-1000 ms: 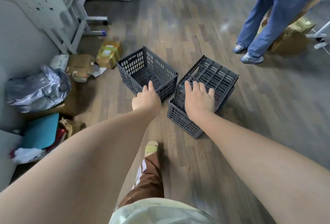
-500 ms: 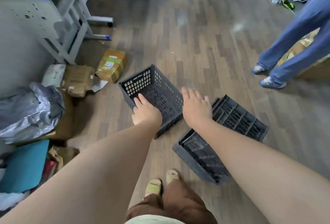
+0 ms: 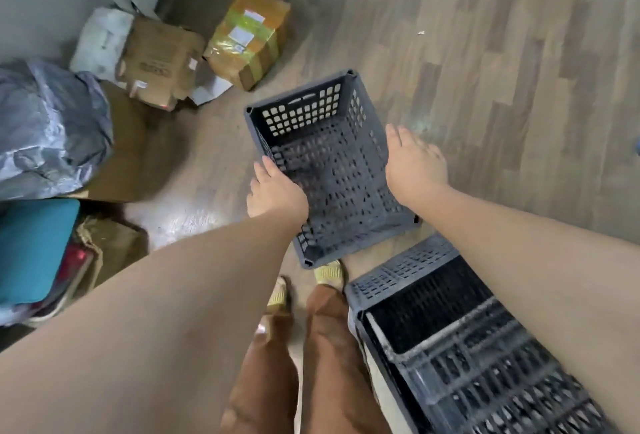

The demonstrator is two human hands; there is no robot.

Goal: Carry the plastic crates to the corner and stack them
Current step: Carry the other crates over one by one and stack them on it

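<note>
Left hand (image 3: 277, 193) and right hand (image 3: 414, 165) at opposite rims of open grey crate (image 3: 329, 163) — fingers extended, grip unclear; second crate (image 3: 450, 347) just beside.

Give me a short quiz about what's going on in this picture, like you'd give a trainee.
1. True or false: the open crate between the hands stands upright and has nothing in it.
2. Which hand is at the crate's right wall: A) left hand, B) right hand?
3. Fill in: the second crate lies near the person's ____ arm.

Key
1. True; only its perforated bottom shows.
2. B; the left hand is at the opposite wall.
3. Right; it lies on the floor below that forearm, apart from the first crate.
</note>
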